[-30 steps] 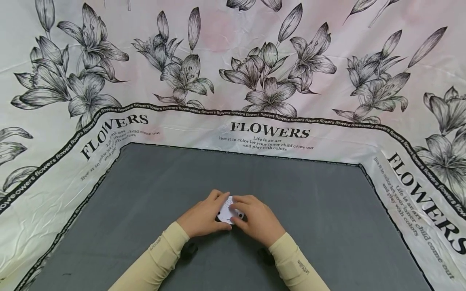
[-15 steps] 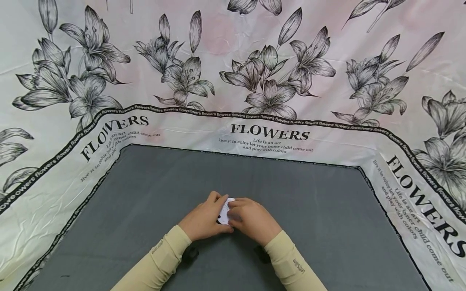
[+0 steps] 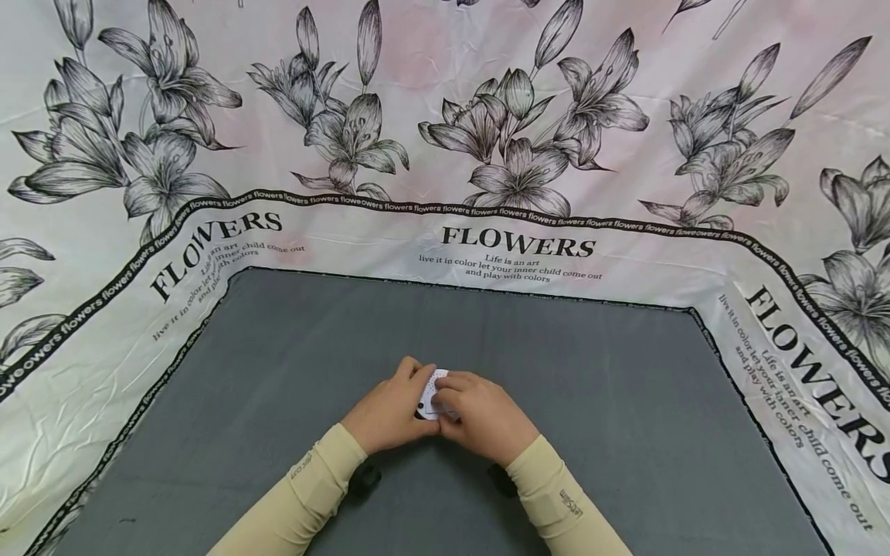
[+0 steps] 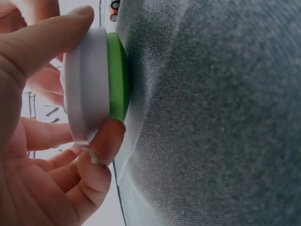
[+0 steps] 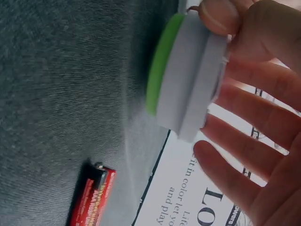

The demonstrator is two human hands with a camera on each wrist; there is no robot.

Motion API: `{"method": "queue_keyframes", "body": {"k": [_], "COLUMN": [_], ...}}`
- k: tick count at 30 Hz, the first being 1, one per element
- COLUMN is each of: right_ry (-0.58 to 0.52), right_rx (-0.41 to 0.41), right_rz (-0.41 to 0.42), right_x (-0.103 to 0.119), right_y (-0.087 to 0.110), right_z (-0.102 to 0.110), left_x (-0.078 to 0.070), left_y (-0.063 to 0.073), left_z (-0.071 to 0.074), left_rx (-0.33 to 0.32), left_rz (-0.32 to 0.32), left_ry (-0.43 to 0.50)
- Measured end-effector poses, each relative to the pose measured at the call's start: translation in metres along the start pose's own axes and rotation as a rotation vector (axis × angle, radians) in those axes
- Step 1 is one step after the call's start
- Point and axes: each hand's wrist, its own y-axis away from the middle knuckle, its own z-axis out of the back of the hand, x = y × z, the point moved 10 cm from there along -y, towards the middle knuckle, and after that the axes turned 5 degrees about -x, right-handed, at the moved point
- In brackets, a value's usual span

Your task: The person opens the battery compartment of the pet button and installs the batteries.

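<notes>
One small white device (image 3: pixel 432 394) with a green base (image 4: pixel 119 77) is held between two hands over the nearer half of the grey cloth (image 3: pixel 591 386); whether the base touches the cloth, I cannot tell. The likeliest trouble, I judge, is a slip: the fingers bear on a smooth-looking, curved rim, so uneven pressure from the two sides could twist the device or tip its base against the cloth. Poor sight of the work is another, as the right fingers cover much of the top.

That top faces up, away from the cloth, and the base faces down to it. Its dotted patch (image 3: pixel 438 378) lies toward the cloth's far edge. In the wrist views the broad profile runs roughly parallel to the cloth; seen from above, the hands hide too much to settle the long axis.

The left hand (image 3: pixel 391 407) grips the device from the cloth's left side, the right hand (image 3: pixel 490 415) from its right. At least one red battery (image 5: pixel 95 200) lies on the cloth, where a knock could set it rolling. Beyond the cloth's far edge stands the printed heading FLOWERS (image 3: pixel 518 242).
</notes>
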Motion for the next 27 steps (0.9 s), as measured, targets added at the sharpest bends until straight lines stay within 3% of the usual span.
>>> {"method": "queue_keyframes", "body": {"k": [7, 18, 27], "right_ry": [-0.088, -0.006, 0.02], "right_rx": [0.022, -0.061, -0.086], "right_rz": [-0.071, 0.027, 0.04], "right_x": [-0.012, 0.0, 0.002], "right_y": [0.003, -0.001, 0.0], "right_z": [0.005, 0.004, 0.008], "left_x": [-0.002, 0.001, 0.0], "left_y": [0.0, 0.001, 0.0], "left_z": [0.004, 0.001, 0.002], "left_rx": [-0.01, 0.001, -0.001], "left_rz": [-0.009, 0.011, 0.019], "left_ry": [0.021, 0.002, 0.018]}}
